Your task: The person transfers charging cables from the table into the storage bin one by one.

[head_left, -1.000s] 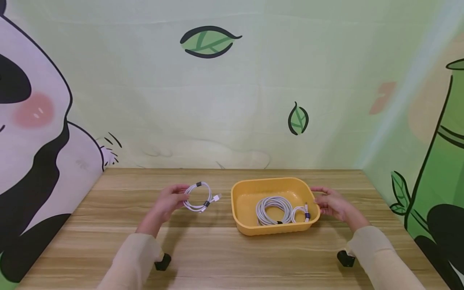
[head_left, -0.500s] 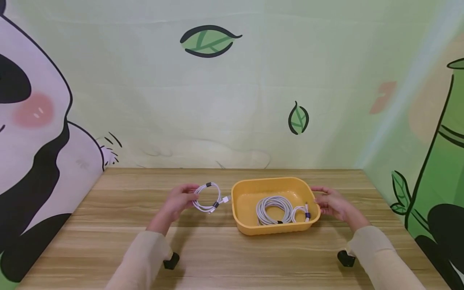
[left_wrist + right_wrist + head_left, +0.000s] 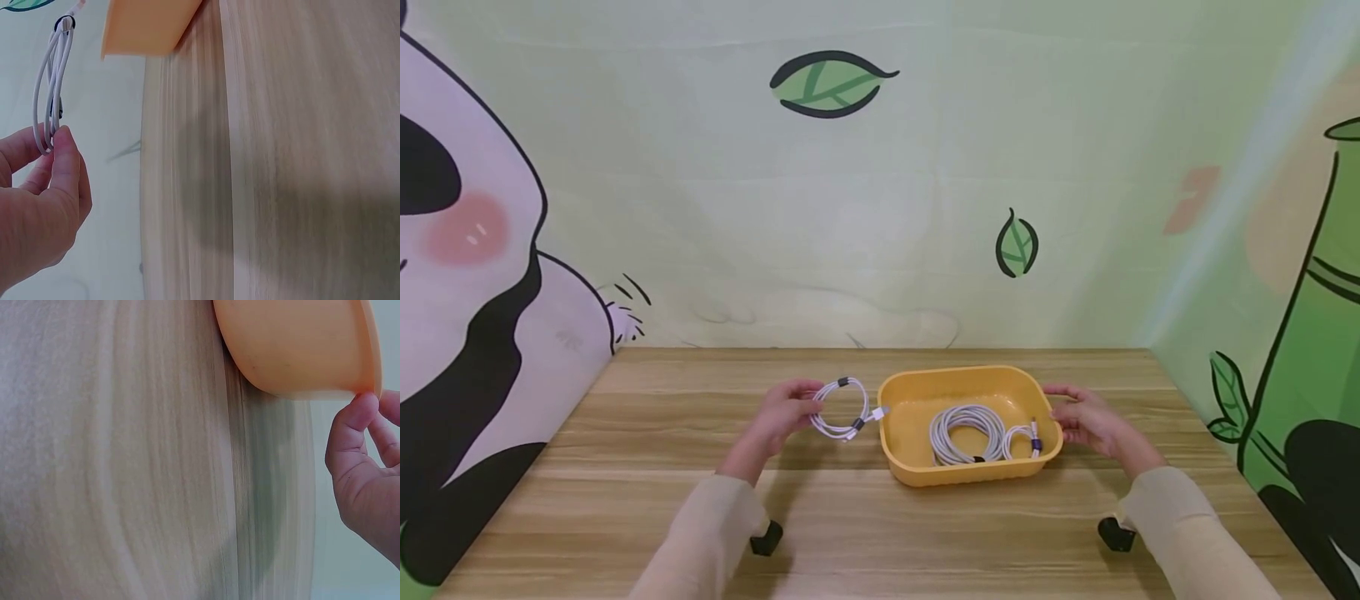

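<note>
A white charging cable (image 3: 841,408), coiled and tied with dark straps, hangs from my left hand (image 3: 784,414). Thumb and fingers pinch one side of the loop, as the left wrist view also shows. Its plug end is at the left rim of a yellow plastic basket (image 3: 925,475); I cannot tell whether they touch. My right hand (image 3: 1088,423) is at the basket's right end, with thumb and fingertips holding the rim. Inside the basket lie a larger grey-white coiled cable (image 3: 942,442) and a small white coiled cable (image 3: 1009,440) with a dark blue strap.
The basket stands on a wood-grain table (image 3: 880,542), towards its back edge. Behind it hangs a pale green backdrop (image 3: 715,208) printed with a panda and leaves. A black block (image 3: 766,538) is at the left cuff and another (image 3: 1116,535) at the right.
My left hand has moved right with the coiled charging cable, bringing its plug up to the basket's left rim. My right hand and the basket have stayed in place.
</note>
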The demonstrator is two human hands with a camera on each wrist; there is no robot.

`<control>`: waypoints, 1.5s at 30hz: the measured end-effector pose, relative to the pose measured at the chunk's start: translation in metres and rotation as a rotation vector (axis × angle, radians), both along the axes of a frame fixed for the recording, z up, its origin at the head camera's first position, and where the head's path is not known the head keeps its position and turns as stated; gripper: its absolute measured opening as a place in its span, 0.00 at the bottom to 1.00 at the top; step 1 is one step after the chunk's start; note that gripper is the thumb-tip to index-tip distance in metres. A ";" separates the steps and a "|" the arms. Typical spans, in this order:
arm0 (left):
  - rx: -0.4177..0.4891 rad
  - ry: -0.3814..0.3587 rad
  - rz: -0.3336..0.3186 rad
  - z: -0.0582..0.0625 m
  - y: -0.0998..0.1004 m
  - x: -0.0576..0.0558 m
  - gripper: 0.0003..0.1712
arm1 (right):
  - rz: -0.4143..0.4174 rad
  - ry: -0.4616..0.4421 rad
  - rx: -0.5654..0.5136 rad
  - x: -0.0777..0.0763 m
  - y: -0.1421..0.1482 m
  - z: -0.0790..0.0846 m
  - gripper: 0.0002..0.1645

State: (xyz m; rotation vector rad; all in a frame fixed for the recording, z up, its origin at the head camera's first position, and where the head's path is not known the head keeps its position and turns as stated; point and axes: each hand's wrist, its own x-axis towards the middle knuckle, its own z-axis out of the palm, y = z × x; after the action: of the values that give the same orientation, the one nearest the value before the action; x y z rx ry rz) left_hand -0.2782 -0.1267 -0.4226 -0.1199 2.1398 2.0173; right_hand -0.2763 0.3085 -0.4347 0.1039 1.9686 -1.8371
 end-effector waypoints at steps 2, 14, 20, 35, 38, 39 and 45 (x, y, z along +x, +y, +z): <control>-0.003 -0.001 -0.001 0.000 0.003 -0.001 0.22 | -0.002 -0.002 0.005 0.000 0.000 0.000 0.34; 0.003 0.003 -0.023 -0.001 0.022 -0.004 0.21 | -0.005 0.000 0.036 0.001 0.002 0.001 0.36; 0.006 0.007 -0.020 -0.001 0.033 -0.005 0.20 | -0.009 0.001 0.034 0.001 0.001 0.001 0.36; 0.027 -0.007 -0.018 0.002 0.056 -0.006 0.18 | -0.005 0.002 0.026 0.001 0.002 -0.001 0.36; 0.032 -0.020 -0.014 0.002 0.059 -0.007 0.19 | -0.004 0.003 0.026 0.001 0.002 -0.001 0.36; 0.035 -0.019 -0.013 0.003 0.061 -0.007 0.19 | -0.004 0.003 0.026 0.001 0.002 -0.001 0.36; 0.034 -0.002 -0.004 0.005 0.068 -0.006 0.20 | -0.007 0.000 0.015 0.000 0.001 -0.001 0.35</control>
State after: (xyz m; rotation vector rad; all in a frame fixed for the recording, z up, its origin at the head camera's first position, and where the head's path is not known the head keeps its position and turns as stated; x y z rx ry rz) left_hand -0.2846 -0.0588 -0.4173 -0.1129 2.1019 2.0487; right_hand -0.2762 0.3097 -0.4356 0.1156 1.9848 -1.8268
